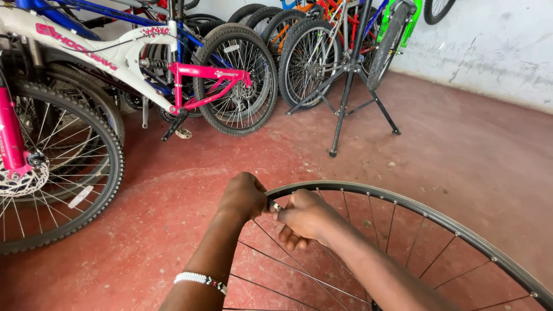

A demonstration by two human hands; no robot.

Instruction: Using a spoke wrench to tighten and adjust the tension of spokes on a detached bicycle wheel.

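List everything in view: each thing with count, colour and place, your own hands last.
bare wheel rim: one, dark grey with thin spokes, no tyre, bottom right, upright in front of the person
small metal tool: one, silvery, at the rim's edge between the hands
white and pink bicycle: one, upper left
row of bicycles: several, blue, orange and green, along the back wall
repair stand: one, black, on tripod legs, top centre
floor: red, worn
wall: whitish, upper right
beaded bracelet: one, white, on left wrist
left hand: gripping the rim
right hand: at the rim, on the tool
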